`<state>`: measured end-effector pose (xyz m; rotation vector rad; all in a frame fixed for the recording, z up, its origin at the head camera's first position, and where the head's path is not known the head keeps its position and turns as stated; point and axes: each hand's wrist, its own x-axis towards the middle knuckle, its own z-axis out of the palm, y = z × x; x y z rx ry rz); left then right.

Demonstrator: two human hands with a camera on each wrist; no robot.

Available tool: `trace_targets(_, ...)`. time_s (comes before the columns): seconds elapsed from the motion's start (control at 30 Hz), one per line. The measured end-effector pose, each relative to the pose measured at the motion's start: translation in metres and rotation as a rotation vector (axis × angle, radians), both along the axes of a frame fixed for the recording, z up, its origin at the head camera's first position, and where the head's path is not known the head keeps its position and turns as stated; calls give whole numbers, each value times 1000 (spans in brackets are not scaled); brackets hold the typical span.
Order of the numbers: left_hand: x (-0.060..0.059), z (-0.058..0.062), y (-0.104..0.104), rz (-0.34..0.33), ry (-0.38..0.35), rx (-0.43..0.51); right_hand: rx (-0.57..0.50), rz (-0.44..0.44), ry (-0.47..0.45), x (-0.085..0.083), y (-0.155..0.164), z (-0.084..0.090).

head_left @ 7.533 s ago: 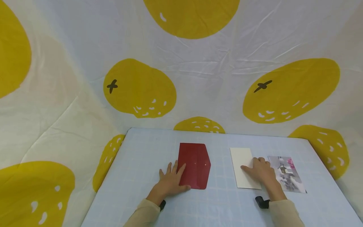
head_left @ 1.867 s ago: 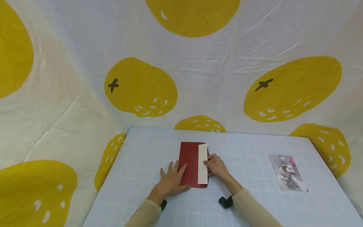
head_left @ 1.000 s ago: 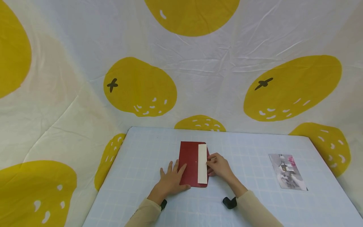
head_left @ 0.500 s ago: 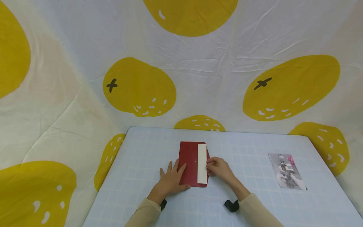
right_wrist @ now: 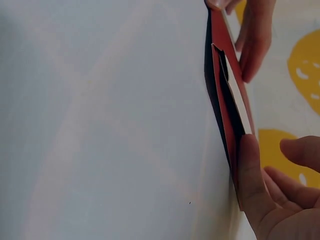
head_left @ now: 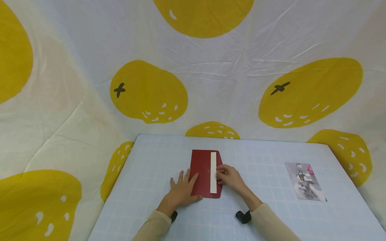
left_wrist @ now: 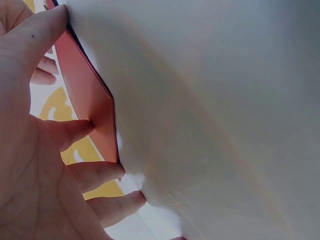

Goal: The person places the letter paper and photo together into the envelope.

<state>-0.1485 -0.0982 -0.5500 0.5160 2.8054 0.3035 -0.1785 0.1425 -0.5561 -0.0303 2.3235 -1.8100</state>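
A red envelope (head_left: 202,172) lies flat on the light blue table (head_left: 265,214), its open flap side to the right. A white card (head_left: 213,172) sits partly inside it, with only a narrow strip showing. My left hand (head_left: 181,192) lies flat with straight fingers on the envelope's lower left part. My right hand (head_left: 227,176) pinches the card's right edge at the envelope's mouth. In the right wrist view the envelope (right_wrist: 225,100) gapes open, and the right thumb (right_wrist: 250,175) lies along its edge. The left wrist view shows my left fingers (left_wrist: 75,132) against the envelope (left_wrist: 87,95).
A printed photo (head_left: 305,181) lies on the table to the right, apart from both hands. A white cloth with large yellow fruit prints (head_left: 149,93) hangs behind and around the table. Black wrist camera mounts (head_left: 242,217) show at both cuffs.
The white card went from beside the photo to the envelope's mouth and has slid further left inside, so its visible strip is narrower. The left hand has stayed put.
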Motion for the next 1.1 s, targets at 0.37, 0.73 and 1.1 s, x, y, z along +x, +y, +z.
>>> trace_targets(0.37, -1, -1, 0, -4, 5, 0, -4, 45, -5, -1, -6, 1)
trace_targets(0.73, 0, -2, -1, -10, 5, -5, -44, 67, 11, 2, -8, 3)
trace_targets(1.1, 0, -1, 0, -8, 4, -5, -27, 92, -39, 11, -8, 5)
